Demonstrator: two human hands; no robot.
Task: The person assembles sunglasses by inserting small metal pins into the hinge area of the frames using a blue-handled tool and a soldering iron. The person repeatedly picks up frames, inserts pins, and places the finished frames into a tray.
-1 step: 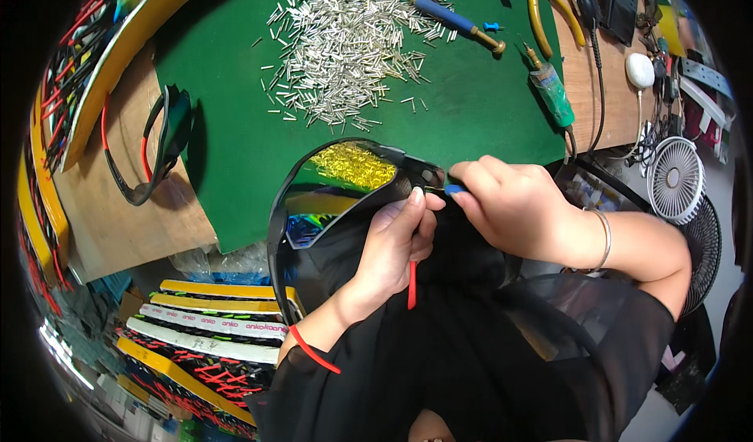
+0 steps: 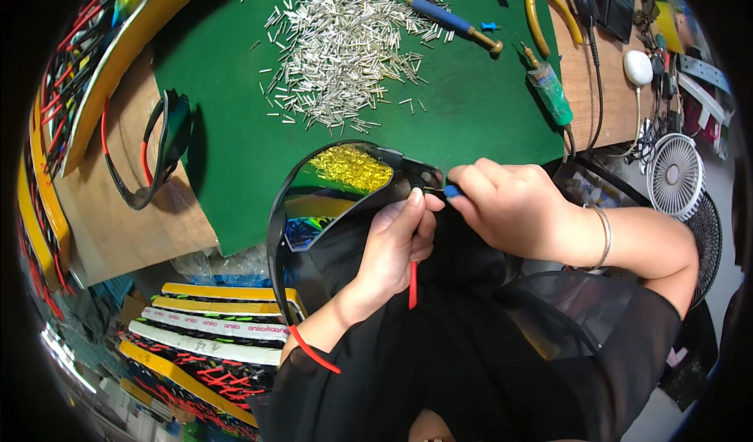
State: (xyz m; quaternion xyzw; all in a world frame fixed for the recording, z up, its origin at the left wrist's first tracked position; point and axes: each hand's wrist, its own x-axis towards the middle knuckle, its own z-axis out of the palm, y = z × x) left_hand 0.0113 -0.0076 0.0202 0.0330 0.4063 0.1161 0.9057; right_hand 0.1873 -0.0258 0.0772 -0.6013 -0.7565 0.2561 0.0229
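Observation:
My left hand is closed on a pair of black sunglasses, pinching it at the hinge corner. The large lens mirrors the heap of metal pins in yellow. One red temple tip hangs beside my left wrist, and another red tip shows below my fingers. My right hand is closed, thumb and finger gripping a blue push pin. Its thin metal point reaches toward the hinge by my left thumb; whether it touches is too small to tell.
Small silver pins lie heaped on the green mat. Beyond are a blue-handled tool, another blue push pin, yellow-handled pliers and a green-handled soldering-iron-like tool. More sunglasses lie left; a white fan stands right.
My right forearm and elbow have shifted slightly to the right. Both hands keep their grips, and the sunglasses stay almost in place.

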